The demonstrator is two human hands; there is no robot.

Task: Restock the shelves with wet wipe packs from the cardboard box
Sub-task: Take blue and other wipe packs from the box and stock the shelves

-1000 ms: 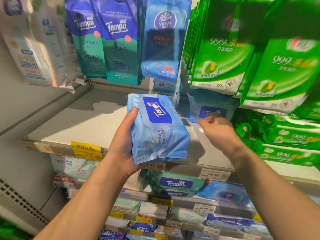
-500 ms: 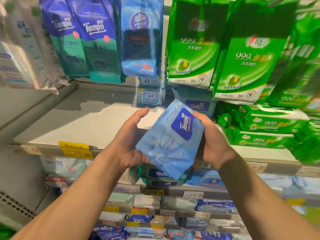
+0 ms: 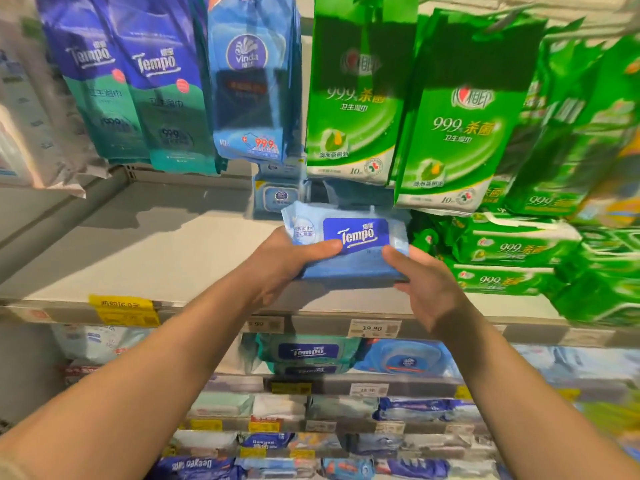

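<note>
A light blue Tempo wet wipe pack (image 3: 356,233) lies flat, label up, just above the white shelf board (image 3: 138,251), close to the green stack. My left hand (image 3: 287,261) grips its left end, thumb across the top. My right hand (image 3: 426,285) holds the right end, thumb on top and fingers underneath. The cardboard box is out of view.
Stacked green 999 packs (image 3: 512,244) fill the shelf's right side. A small blue pack (image 3: 280,197) stands at the back. Hanging Tempo (image 3: 152,81), Vinda (image 3: 249,91) and green (image 3: 450,126) packs dangle above. Price tags (image 3: 374,329) line the edge; lower shelves (image 3: 308,351) hold more packs.
The pack went from upright in my left hand to flat and label-up in both hands, moving right and deeper over the shelf. My right hand came off the shelf to take its right end.
</note>
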